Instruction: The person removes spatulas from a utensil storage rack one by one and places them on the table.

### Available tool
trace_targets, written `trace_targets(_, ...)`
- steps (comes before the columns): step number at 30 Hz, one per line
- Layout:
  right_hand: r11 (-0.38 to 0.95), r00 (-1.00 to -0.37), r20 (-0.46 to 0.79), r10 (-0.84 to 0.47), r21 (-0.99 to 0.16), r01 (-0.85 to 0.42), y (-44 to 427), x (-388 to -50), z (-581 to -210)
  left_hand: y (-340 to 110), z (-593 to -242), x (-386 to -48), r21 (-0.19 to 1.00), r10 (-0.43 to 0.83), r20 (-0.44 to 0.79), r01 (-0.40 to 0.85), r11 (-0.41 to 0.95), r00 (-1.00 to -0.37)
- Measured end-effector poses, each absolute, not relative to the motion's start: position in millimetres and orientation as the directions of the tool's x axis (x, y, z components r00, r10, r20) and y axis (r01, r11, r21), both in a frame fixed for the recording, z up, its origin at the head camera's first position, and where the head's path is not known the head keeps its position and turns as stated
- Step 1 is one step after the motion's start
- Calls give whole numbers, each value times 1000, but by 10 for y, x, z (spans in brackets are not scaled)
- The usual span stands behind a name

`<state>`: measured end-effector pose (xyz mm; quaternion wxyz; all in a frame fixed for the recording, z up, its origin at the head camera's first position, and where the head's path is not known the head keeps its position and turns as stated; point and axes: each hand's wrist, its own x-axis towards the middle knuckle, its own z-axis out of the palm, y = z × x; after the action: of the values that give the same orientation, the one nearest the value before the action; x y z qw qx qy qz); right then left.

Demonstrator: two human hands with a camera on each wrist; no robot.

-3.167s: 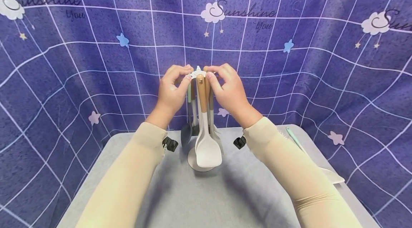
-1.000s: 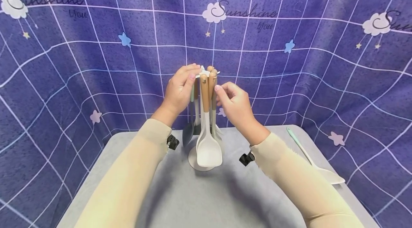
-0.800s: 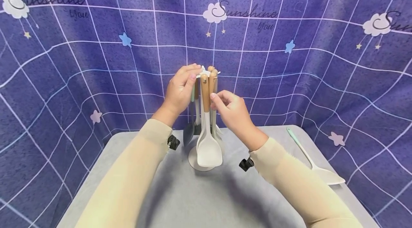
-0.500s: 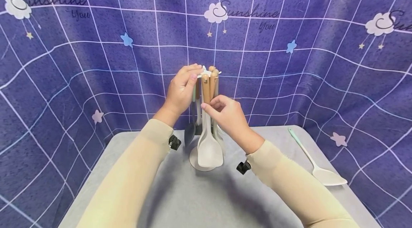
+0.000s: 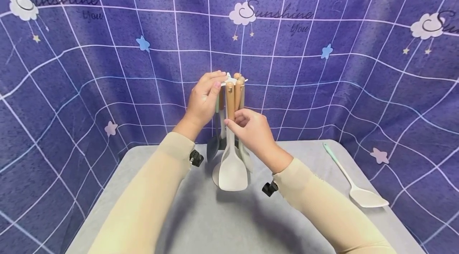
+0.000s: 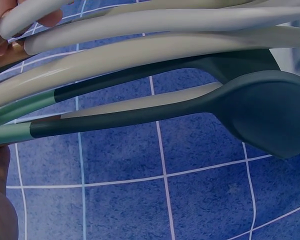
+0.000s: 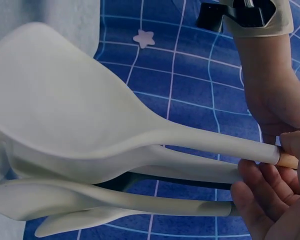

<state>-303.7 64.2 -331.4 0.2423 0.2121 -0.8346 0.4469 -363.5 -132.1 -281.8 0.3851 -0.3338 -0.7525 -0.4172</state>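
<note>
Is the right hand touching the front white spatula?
Touching: the right wrist view shows the right hand pinching the white spatula where its shaft meets the wood.

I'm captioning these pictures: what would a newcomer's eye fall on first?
Probably the white spatula front and centre, its wooden handle pinched by the right grip before the utensil stand. Next, the gridded purple curtain behind, printed with clouds and stars. Then the mint-handled spatula lying on the grey table's right side.

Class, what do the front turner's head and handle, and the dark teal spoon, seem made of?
White, broad turner head: probably silicone or plastic, matte; no glare.
Tan, rounded handle: perhaps smooth wood, by colour; grain unclear.
Dark teal, oval spoon: likely silicone or plastic, satin; faint sheen.
</note>
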Motion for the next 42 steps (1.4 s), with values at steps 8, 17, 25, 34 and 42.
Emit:
trace_targets(8,493,-784,599,-165,-638,-591,631,-3046,-3284,-1340,-2815,-3643,372,164,865,825,425,-475)
trace_targets(17,488,-761,627,-169,-618,-617,631,-3059,-3303,-1324,-2833,-3648,390,166,854,819,421,-492)
trace_targets(25,485,-735,658,-161,-596,-640,617,-3070,-3290,-1311,-2804,-3638,382,167,858,821,423,-486)
trace_targets(34,470,-738,655,-162,-606,-642,604,-3049,-3229,-1308,-2812,-3639,380,166,859,820,428,-484)
trace_targets(42,465,-737,656,-161,-608,-644,615,-3033,-3242,-1311,-2821,-3638,382,167,859,822,422,-484)
